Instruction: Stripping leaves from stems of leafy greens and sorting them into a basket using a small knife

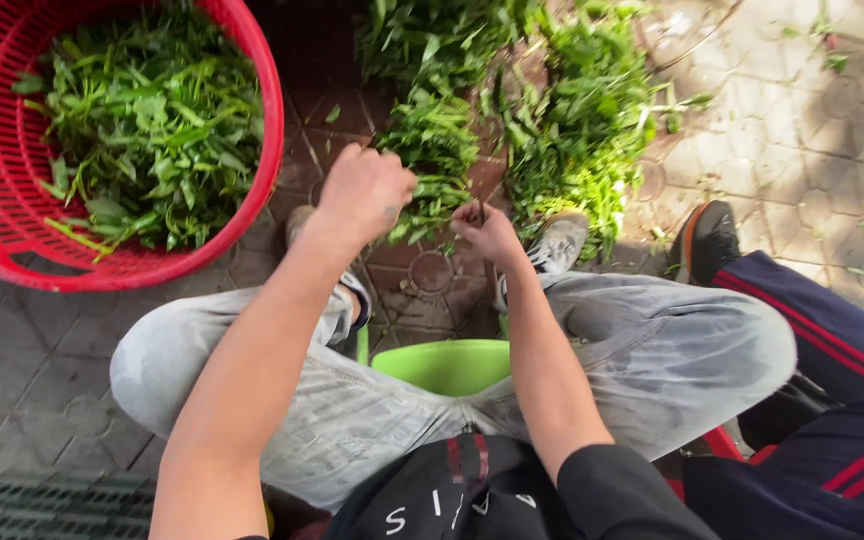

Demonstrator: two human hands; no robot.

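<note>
Head view: both hands [422,210] grip leafy greens bunch [432,165]; red basket [270,130] beside.

— What's underfoot?
— Grey-brown paving [812,150] in interlocking blocks, outdoors.
— And the light?
— Sun on the upper right, dappled with leaf shadow; the left lies in shade. A dark green grate [47,505] sits at the lower left.

The bunch of greens [430,165] serves as landmark. The left hand [364,190] touches its left side, and the right hand [489,232] sits just below its lower right end. The basket [270,130], with leaves in it, stands left of the bunch. A heap of greens [577,130] lies just right. The stool [444,363] sits below the bunch, between the 2 knees.
</note>
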